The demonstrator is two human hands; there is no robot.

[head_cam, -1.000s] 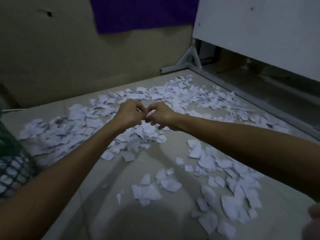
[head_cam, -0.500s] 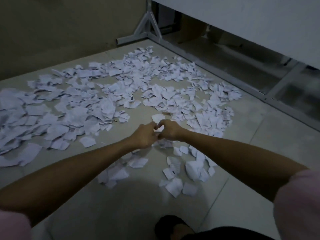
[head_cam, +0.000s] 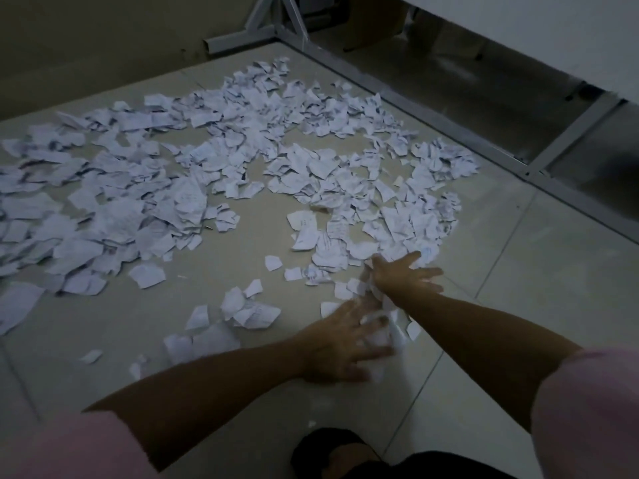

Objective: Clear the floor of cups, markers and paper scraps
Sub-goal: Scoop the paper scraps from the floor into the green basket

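Note:
Torn white paper scraps lie spread thickly over the tiled floor, from the far left to the right middle. My left hand lies flat with spread fingers on a small heap of scraps near me. My right hand is also flat, fingers straight, resting on the floor at the near edge of the spread, just beyond the heap. The heap sits between the two hands. No cups or markers are in view.
A grey metal table frame runs diagonally along the floor at the right, under a white panel. A wall stands at the back left. A dark shoe or foot shows at the bottom edge.
My hands, pinched together in the air before, have come apart and dropped flat onto the scraps close to me. The view has tilted down and to the right.

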